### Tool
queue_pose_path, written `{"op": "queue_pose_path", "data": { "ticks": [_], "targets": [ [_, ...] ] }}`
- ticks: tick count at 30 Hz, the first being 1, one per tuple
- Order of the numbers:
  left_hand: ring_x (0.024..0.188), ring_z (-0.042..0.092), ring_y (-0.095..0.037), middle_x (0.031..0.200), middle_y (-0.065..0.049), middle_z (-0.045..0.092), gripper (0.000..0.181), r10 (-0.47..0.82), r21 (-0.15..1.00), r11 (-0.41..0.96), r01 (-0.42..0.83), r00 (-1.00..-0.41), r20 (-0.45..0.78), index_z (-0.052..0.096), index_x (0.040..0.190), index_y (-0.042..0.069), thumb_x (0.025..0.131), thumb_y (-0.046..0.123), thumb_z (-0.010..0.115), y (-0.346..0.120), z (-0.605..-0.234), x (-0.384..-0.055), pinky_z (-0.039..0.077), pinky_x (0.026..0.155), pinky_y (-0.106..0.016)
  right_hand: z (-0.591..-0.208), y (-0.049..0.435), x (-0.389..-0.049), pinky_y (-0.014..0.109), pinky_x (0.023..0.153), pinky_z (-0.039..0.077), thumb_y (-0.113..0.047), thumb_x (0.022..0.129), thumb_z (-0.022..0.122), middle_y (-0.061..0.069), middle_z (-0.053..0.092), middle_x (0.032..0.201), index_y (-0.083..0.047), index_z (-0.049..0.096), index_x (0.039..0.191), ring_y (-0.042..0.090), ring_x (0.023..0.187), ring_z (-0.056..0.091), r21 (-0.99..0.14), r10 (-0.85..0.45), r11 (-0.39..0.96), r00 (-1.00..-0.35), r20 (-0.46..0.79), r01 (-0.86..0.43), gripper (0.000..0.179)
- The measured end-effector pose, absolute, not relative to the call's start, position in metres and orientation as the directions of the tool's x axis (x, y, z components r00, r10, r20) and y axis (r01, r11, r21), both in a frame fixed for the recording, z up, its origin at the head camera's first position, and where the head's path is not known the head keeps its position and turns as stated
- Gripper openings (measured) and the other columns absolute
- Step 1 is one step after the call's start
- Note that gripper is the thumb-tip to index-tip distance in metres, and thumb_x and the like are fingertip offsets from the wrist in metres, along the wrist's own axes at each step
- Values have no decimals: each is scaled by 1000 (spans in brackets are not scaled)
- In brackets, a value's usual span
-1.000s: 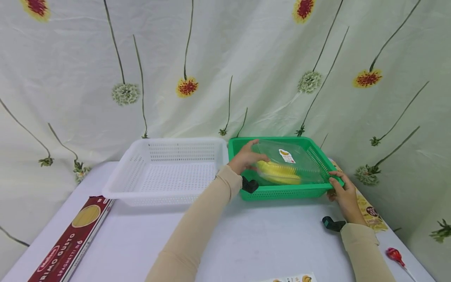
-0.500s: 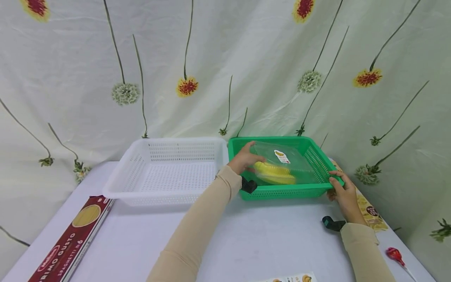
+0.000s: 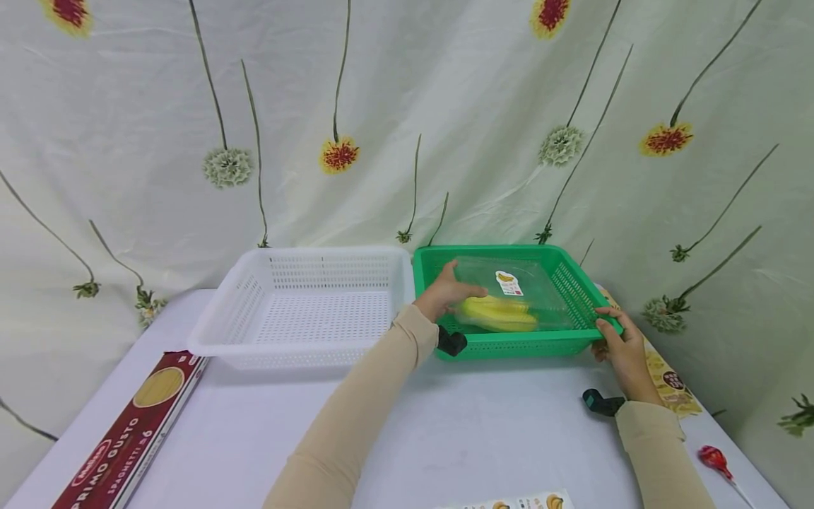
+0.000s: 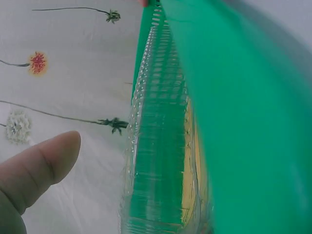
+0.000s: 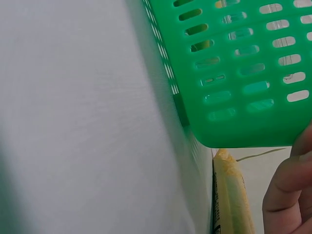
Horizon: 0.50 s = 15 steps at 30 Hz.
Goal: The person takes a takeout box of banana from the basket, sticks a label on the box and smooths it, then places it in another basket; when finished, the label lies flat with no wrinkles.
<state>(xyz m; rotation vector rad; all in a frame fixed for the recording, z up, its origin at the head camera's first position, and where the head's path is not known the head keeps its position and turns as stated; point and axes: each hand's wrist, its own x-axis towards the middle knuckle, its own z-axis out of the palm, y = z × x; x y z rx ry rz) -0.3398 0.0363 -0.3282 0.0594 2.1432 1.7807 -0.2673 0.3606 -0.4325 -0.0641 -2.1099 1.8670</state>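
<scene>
Inside the green basket (image 3: 509,346) lies a clear plastic box (image 3: 550,300) with a banana sticker on its top and yellow bananas (image 3: 499,318) in it. My left hand (image 3: 445,293) is at the box's left end. In the left wrist view its thumb (image 4: 44,163) is straight and apart from the box, over the far cloth; its other fingers are hidden. My right hand (image 3: 623,353) grips the basket's near right corner, thumb on top of the rim and fingers below. Curled fingers (image 5: 282,190) of it show beside the basket wall in the right wrist view.
A white basket (image 3: 305,350) stands left of the green one. Farther left lies a red spaghetti box (image 3: 136,431). On the right are a yellow packet (image 3: 670,382) and a red lollipop (image 3: 714,458). A banana-printed sticker sheet (image 3: 528,502) lies at the front edge.
The plastic box has shifted slightly left within the green basket, and the left hand stays at its left end. The right hand keeps its grip on the basket's corner.
</scene>
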Motion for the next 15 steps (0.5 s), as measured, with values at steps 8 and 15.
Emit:
{"op": "queue_pose_path", "data": {
  "ticks": [8,15],
  "targets": [
    [159,28,-44,179,-18,13,103,260,958,224,-177,-937,-234,9,175,15,100,15,80,39,-337,-334,36,125,-58,-431,360,-267,26,55,51,-26,114,55,-2,61,78,-22,58,133,12,62,59,-974,254,154,-946,199,-164,19],
    [159,28,-45,178,-20,14,104,258,958,236,-163,-940,-224,8,174,13,100,18,80,38,-347,-337,34,126,-57,-432,358,-267,27,54,50,-25,114,56,-2,60,76,-22,59,131,11,60,58,-973,253,139,-944,213,-182,17]
  ]
}}
